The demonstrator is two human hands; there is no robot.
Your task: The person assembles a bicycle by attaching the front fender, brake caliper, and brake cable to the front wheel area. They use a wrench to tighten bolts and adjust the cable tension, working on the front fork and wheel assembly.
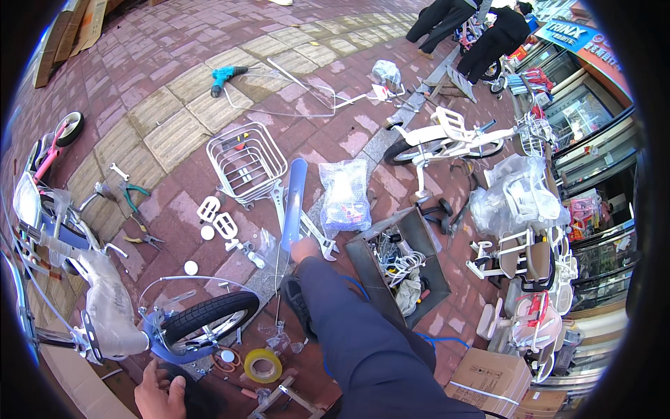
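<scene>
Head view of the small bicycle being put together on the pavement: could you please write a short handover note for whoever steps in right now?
Right hand: at the lower end of the long blue plastic mudguard, beside the silver adjustable wrench; its grip is unclear.
Left hand: low, just below the black-tyred wheel; grip unclear.
Done: that wheel sits in the blue frame end.
Left, apparently: the mudguard, the pair of white plastic pedals and the white wire basket lie loose on the red brick pavement.
</scene>
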